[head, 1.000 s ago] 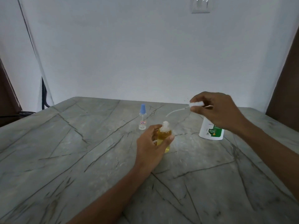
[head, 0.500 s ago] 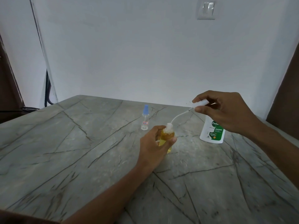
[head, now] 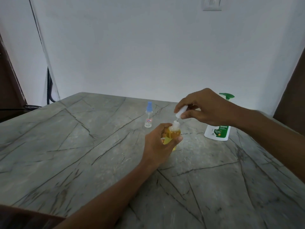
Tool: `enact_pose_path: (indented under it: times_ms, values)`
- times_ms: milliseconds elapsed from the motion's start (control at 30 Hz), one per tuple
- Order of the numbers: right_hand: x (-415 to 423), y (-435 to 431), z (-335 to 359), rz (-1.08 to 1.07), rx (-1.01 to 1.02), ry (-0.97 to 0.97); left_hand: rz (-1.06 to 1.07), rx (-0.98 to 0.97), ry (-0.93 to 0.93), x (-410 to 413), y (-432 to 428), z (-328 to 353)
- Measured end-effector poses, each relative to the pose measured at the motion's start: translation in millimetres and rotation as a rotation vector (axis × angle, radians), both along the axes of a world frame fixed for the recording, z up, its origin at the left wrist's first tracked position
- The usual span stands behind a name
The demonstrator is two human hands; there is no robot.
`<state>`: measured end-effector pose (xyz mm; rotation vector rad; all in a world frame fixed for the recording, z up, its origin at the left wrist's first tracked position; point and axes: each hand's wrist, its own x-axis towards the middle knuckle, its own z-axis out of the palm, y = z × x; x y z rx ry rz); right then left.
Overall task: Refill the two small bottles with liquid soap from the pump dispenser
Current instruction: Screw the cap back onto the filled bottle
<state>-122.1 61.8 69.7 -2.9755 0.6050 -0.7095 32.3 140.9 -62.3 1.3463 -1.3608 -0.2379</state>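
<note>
My left hand [head: 159,142] grips a small bottle of amber liquid [head: 173,133] that stands on the grey stone table [head: 82,154]. Just above the bottle's white neck, my right hand [head: 206,107] pinches the white spray cap [head: 181,111], whose tube runs down into the neck. A second small clear bottle with a blue cap [head: 149,116] stands untouched behind and to the left. The white and green pump dispenser [head: 217,129] stands to the right, partly hidden behind my right wrist.
The table's back edge meets a white wall [head: 148,55]. A black cable [head: 49,90] hangs at the table's back left corner. A dark wooden panel [head: 292,90] stands at the right.
My right hand has brought the white cap leftward and down over the amber bottle, and the tube has slid into the neck. My left hand keeps its hold on the bottle.
</note>
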Motion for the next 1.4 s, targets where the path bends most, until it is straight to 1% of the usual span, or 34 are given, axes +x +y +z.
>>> enact_pose_path:
  times_ms: [200, 533, 600, 667, 733, 800, 900, 1000, 1067, 1167, 1267, 1400]
  values:
    - [20, -1, -1, -0.018, 0.041, 0.141, 0.016, -0.028, 0.014, 1, -1, -2]
    - [22, -4, -4, -0.038, 0.086, 0.207, 0.012, -0.015, 0.01, 0, 0, -1]
    - [23, -4, -5, -0.042, 0.073, 0.227, 0.013, -0.016, 0.007, 0, -1, -2]
    - [24, -4, -5, -0.059, 0.018, 0.254, 0.016, -0.023, 0.001, 1, -2, -3]
    - [27, -4, -4, -0.1, -0.055, 0.286, 0.007, -0.031, 0.002, 1, -2, -4]
    - [29, -4, -5, -0.149, -0.081, 0.298, -0.015, -0.032, 0.012, 0, -2, -5]
    - [28, -2, -4, -0.181, 0.01, 0.287, -0.003, -0.027, -0.01, -1, -3, -4]
    - [21, 0, 7, -0.103, 0.17, 0.209, -0.004, -0.028, -0.002, -1, -3, -3]
    - [17, -2, 15, -0.031, 0.215, 0.23, 0.0, -0.023, -0.012, -1, -3, -2]
    - [18, -8, 15, 0.008, 0.185, 0.29, -0.002, -0.03, -0.015, -1, -3, -2]
    - [25, -7, 10, -0.005, 0.108, 0.257, -0.004, -0.043, -0.002, 0, -4, -4]
    - [30, -4, 1, -0.139, -0.024, 0.26, -0.034, -0.049, 0.017, 1, -6, -6]
